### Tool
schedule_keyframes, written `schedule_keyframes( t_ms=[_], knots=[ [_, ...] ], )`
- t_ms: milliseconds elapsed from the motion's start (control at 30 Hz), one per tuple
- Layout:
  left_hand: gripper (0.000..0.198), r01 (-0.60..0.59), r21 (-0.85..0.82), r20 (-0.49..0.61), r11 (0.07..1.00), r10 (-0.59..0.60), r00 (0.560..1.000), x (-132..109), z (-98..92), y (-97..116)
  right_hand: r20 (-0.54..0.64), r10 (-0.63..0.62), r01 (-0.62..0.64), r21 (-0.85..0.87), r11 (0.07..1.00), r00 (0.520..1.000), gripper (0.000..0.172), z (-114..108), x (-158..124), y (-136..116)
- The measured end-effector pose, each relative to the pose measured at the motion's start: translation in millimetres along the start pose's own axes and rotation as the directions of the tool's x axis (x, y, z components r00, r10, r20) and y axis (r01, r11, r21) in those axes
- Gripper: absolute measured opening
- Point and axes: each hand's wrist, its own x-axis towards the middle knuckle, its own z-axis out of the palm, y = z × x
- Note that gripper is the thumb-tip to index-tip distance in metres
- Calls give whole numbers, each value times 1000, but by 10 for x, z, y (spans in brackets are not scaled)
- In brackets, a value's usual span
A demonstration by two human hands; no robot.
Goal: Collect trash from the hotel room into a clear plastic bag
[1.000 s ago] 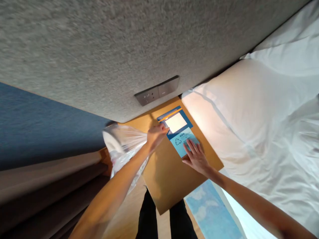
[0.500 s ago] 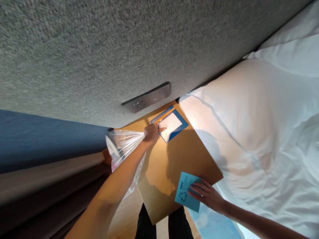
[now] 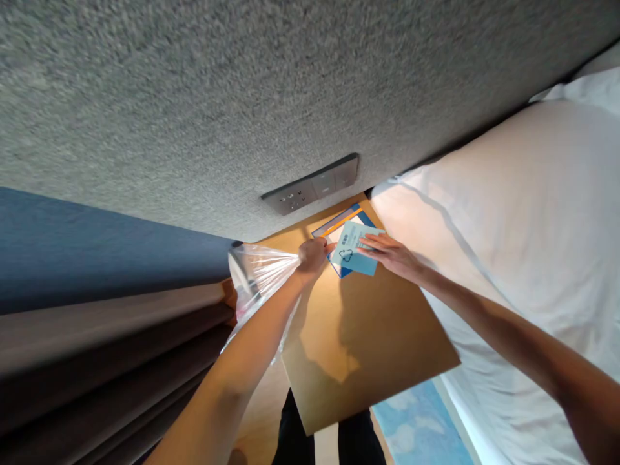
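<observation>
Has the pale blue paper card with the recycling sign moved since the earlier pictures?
Yes. Since the picture half a second ago, the pale blue paper card has moved up the view, closer to the grey rectangular wall socket plate.

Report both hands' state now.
Left hand: closed, gripping a clear plastic bag.
Right hand: open, resting flat on a pale blue card.

**Speckled grey upholstered headboard (image 3: 194,97) beside rumpled white bedding (image 3: 508,174)**

Dark metal socket plate (image 3: 310,184) set into the headboard's lower edge. Brown curtain folds (image 3: 97,361) and a blue fabric panel (image 3: 97,252) along the opposite side. Pale wood flooring (image 3: 259,403) and a blue cloud-print mat (image 3: 416,420) at the foot of the frame.
</observation>
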Motion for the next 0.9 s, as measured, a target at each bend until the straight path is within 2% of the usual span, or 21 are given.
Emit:
schedule_keyframes(
  t_ms=[100, 167, 400, 467, 667, 900],
  knots=[
    [51, 6, -30, 2, 1000, -6, 1000, 14, 23, -7, 26, 86, -83, -102, 991, 996, 52, -4, 41, 168],
    [51, 7, -38, 1, 999, -7, 1000, 15, 29, -11, 38, 119, -110, -189, 976, 992, 48, -40, 68, 148],
    [52, -60, -9, 13, 998, 60, 998, -12, 3, -36, 55, 240, -205, -365, 908, 969, 51, 105, 407, -354],
    [56, -79, 1, 19, 997, 79, 997, -16, -7, -50, 67, 239, -196, -384, 902, 969, 53, 116, 451, -386],
    [67, -116, 0, 35, 993, 116, 993, -8, -30, -78, 103, 139, -83, -421, 903, 985, 52, -4, 368, -240],
    [72, -129, -4, 50, 992, 129, 990, -3, -51, -91, 98, 240, -175, -436, 883, 966, 54, 59, 605, -507]
  ],
)
